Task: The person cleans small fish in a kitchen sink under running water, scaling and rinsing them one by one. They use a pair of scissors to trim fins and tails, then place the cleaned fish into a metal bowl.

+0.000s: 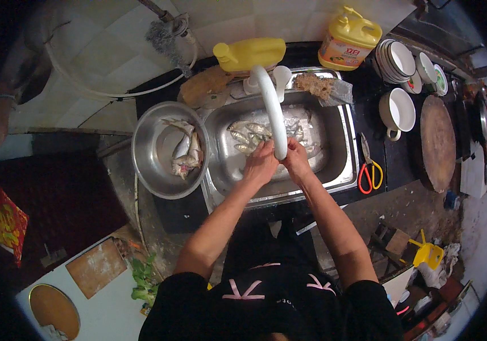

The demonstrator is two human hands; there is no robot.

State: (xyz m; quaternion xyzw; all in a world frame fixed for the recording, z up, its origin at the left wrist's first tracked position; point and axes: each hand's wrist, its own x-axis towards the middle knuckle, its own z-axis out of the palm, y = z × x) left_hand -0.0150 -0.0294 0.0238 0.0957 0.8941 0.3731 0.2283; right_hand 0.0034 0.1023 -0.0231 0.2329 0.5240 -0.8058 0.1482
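My left hand (262,160) and my right hand (296,158) are close together over the stainless steel sink (345,170), just at the mouth of the white curved faucet (272,106). The faucet hides part of the fingers, so whether they hold something cannot be seen. Several small silvery fish (243,137) lie on the sink's bottom beyond my hands. To the left, a round steel basin (149,162) holds a few larger fish (182,147), its rim overlapping the sink's left edge. Scissors with one red and one yellow handle (367,170) lie on the black counter right of the sink.
Behind the sink are a yellow jug lying down (252,53), an upright yellow detergent jug (348,40) and a brown scouring pad (313,84). Stacked bowls (397,59), a white mug (399,108) and a round wooden board (438,143) stand at the right.
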